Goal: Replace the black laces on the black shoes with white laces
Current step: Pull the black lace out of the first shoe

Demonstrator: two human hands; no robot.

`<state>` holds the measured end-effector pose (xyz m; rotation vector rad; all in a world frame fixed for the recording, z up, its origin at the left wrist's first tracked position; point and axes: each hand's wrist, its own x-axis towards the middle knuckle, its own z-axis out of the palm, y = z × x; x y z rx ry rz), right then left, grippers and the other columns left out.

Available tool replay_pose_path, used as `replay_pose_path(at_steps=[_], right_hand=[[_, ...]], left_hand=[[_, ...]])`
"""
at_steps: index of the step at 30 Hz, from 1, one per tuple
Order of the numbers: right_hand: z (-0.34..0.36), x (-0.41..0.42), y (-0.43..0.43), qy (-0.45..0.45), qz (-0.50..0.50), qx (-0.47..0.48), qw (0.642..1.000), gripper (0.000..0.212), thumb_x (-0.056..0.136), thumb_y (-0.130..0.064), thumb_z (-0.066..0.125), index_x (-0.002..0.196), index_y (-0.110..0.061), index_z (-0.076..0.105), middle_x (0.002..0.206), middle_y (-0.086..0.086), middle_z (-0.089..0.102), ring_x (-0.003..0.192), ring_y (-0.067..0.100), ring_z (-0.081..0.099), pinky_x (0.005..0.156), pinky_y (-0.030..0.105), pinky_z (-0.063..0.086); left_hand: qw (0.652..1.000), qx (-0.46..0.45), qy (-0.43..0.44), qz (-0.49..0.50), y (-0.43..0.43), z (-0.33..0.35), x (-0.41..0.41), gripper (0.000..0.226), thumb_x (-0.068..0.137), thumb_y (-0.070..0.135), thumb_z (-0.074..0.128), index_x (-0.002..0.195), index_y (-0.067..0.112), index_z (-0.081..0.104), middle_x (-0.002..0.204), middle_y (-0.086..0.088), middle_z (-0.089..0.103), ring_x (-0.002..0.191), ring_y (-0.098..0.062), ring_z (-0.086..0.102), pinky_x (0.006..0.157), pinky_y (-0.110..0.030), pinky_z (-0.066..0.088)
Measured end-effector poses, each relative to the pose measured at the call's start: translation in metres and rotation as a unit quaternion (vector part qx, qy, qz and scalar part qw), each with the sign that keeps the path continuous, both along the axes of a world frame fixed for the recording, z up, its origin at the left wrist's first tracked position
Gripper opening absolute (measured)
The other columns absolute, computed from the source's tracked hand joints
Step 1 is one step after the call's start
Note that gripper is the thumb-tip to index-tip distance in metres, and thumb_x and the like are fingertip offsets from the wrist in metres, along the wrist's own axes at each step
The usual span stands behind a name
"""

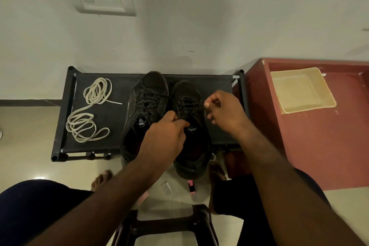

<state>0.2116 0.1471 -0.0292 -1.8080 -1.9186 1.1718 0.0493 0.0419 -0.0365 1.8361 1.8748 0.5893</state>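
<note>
Right hand [223,112] is curled tight, thumb and finger pinching a bit of black lace [188,108] pulled off the right shoe [191,152]. Left hand [165,138] is curled too, fingertips gripping that shoe at the tongue. It sits right beside the left shoe [148,104] on the rack [217,86], both lengthwise front to back, heels near, toes at the wall. White laces [89,110] lie in loose coils on the rack's left end. Cream tray [301,90] sits on the red table [319,146].
</note>
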Motion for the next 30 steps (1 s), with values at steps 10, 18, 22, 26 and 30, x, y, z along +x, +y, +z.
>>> replay_pose_path(at_steps=[10,18,22,26,30], right_hand=[[0.018,-0.008,-0.011,0.016,0.182,0.015,0.983,0.01,0.087,-0.016,0.074,0.096,-0.019,0.07,0.071,-0.017,0.06,0.058,-0.008,0.054,0.056,0.008,0.04],[0.014,-0.019,-0.014,-0.102,0.244,0.077,0.961,0.01,0.085,-0.028,0.071,0.095,-0.028,0.073,0.082,-0.012,0.05,0.077,0.008,0.055,0.07,0.032,0.049],[0.015,-0.017,-0.008,-0.063,0.188,0.087,0.976,0.008,0.087,-0.028,0.072,0.08,-0.032,0.071,0.087,-0.011,0.055,0.082,0.007,0.058,0.076,0.029,0.049],[0.025,0.011,0.013,0.045,-0.065,0.066,0.995,0.013,0.085,-0.015,0.074,0.074,-0.022,0.07,0.08,-0.008,0.069,0.078,0.005,0.064,0.078,0.029,0.053],[0.023,0.019,0.015,0.03,-0.067,0.015,0.997,0.011,0.088,-0.017,0.068,0.098,-0.021,0.072,0.096,-0.01,0.069,0.09,0.005,0.064,0.079,0.024,0.047]], left_hand=[[0.97,-0.116,-0.167,0.133,0.018,0.007,-0.01,0.011,0.089,0.026,0.065,0.094,0.017,0.067,0.066,0.002,0.066,0.057,-0.012,0.066,0.061,-0.041,0.059],[0.974,-0.111,-0.158,0.119,0.017,0.006,-0.008,0.009,0.089,0.025,0.064,0.09,0.017,0.068,0.066,0.004,0.065,0.059,-0.012,0.065,0.061,-0.039,0.06],[0.974,-0.115,-0.163,0.107,0.016,0.008,-0.009,0.012,0.09,0.021,0.062,0.099,0.016,0.068,0.072,0.003,0.064,0.064,-0.013,0.066,0.06,-0.04,0.06],[0.967,-0.132,-0.184,0.114,0.015,0.01,-0.01,0.01,0.092,0.019,0.061,0.1,0.016,0.067,0.073,0.002,0.066,0.059,-0.012,0.067,0.053,-0.029,0.059],[0.968,-0.131,-0.183,0.114,0.016,0.011,-0.011,0.011,0.091,0.02,0.062,0.099,0.016,0.068,0.07,0.002,0.066,0.055,-0.011,0.067,0.053,-0.032,0.06]])
